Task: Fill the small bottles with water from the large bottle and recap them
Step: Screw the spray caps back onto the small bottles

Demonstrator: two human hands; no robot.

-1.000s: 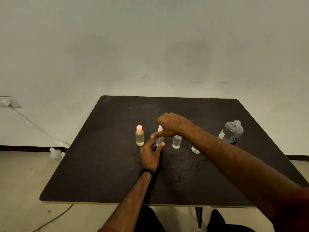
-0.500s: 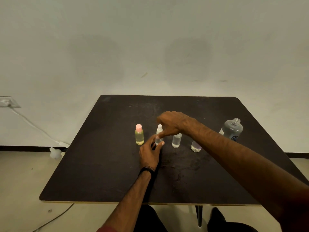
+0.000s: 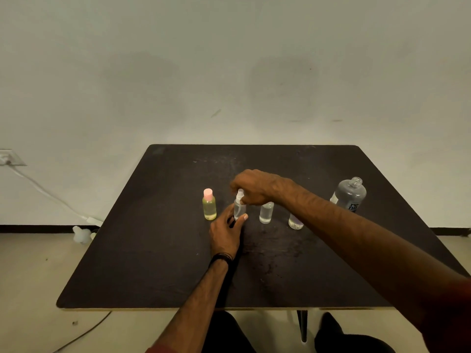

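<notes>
Several small bottles stand in a row on the dark table point(image 3: 158, 263). A yellow bottle with a pink cap point(image 3: 209, 205) is at the left. To its right a clear spray bottle point(image 3: 239, 208) stands upright; my left hand point(image 3: 225, 234) grips its base between thumb and fingers, and my right hand point(image 3: 254, 186) pinches its white top from above. Further right, a clear bottle point(image 3: 266, 213) and a purple-tinted bottle point(image 3: 295, 221) are partly hidden by my right forearm. The large bottle point(image 3: 350, 194) stands uncapped at the far right.
A white wall rises behind the table. On the floor to the left lie a white cable point(image 3: 46, 194) running from a wall socket and a white plastic object point(image 3: 81, 234). A table leg point(image 3: 302, 327) shows under the near edge.
My right hand has shifted slightly on the spray bottle's top, its thumb now tucked against the cap. My left hand stays on the bottle's base.
</notes>
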